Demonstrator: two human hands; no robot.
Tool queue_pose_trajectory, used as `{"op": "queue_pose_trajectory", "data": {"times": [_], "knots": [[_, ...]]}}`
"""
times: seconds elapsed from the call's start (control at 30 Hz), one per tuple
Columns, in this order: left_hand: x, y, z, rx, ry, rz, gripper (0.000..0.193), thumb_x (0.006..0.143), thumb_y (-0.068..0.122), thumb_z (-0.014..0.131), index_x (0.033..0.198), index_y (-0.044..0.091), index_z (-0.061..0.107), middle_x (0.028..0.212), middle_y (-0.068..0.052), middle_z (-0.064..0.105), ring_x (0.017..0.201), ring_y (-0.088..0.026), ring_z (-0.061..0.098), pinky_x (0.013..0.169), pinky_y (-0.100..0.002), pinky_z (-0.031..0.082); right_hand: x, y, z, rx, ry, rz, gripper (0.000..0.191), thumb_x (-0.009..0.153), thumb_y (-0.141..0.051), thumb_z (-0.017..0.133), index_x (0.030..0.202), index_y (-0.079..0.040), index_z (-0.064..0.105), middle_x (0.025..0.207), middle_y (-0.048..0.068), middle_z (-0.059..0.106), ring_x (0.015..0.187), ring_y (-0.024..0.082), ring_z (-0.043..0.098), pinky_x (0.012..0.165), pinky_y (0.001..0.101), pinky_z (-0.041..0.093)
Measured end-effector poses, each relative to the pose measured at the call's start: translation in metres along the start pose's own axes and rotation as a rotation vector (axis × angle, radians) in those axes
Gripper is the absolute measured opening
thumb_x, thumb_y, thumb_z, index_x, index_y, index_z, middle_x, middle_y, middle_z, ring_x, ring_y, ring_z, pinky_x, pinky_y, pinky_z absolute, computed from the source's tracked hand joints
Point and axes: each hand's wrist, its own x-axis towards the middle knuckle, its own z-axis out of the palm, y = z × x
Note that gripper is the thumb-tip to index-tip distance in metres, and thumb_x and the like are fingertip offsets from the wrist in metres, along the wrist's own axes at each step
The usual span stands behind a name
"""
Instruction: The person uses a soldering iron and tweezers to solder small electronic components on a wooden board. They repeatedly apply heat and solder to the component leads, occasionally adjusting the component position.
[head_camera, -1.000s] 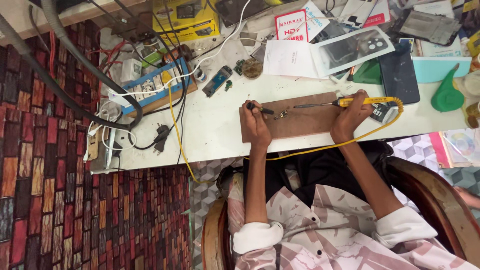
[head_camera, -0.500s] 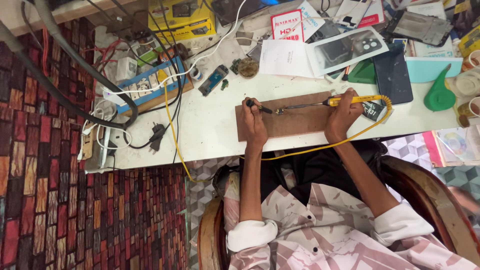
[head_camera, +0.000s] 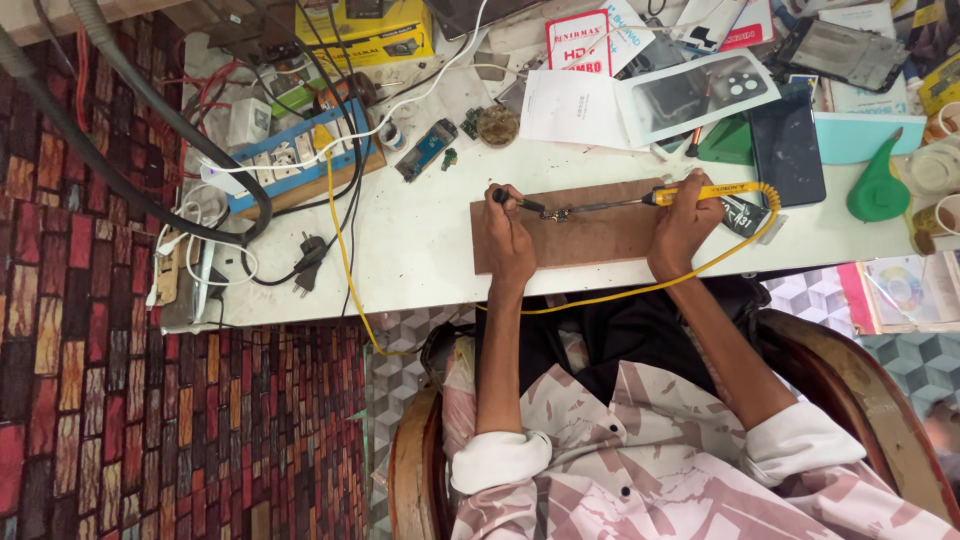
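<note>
A brown wooden board lies on the white workbench in front of me. My right hand grips a yellow-handled soldering iron whose thin tip reaches left to a small part on the board. A yellow cable loops from the iron along the bench's near edge. My left hand rests on the board's left end and holds a thin black-handled tool that points at the same small part.
A blue and white power strip with plugs and tangled cables sits at the left. Behind the board lie a small circuit board, papers, a dark phone, a green pointed bottle and yellow boxes. Thick grey hoses cross the patterned floor at left.
The view has shifted slightly. Both hands stay on the board, with the iron tip and the black tool still meeting at the small part.
</note>
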Motion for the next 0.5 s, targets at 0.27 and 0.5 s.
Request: {"op": "queue_pose_trajectory", "data": {"times": [0.27,0.5], "knots": [[-0.002,-0.0013,0.0005,0.057,0.005,-0.065,0.025,0.115,0.018,0.032,0.11,0.0,0.048,0.088,-0.007,0.05,0.078,-0.018,0.048,0.074,-0.032,0.043,-0.0018,-0.0012,0.0018,-0.016,-0.042,-0.01,0.037,0.112,-0.023,0.051,0.078,-0.008,0.053,0.064,-0.005,0.047,0.051,0.003,0.036,0.046,0.0236,0.025],[-0.0001,-0.0044,0.0013,-0.011,-0.02,-0.044,0.02,0.102,-0.004,0.031,0.114,-0.002,0.046,0.091,-0.01,0.049,0.084,-0.019,0.047,0.082,-0.033,0.046,-0.0058,-0.0056,0.0014,-0.067,-0.129,-0.115,0.041,0.115,-0.022,0.052,0.077,-0.008,0.046,0.067,-0.006,0.041,0.057,0.003,0.033,0.051,0.0248,0.025]]}}
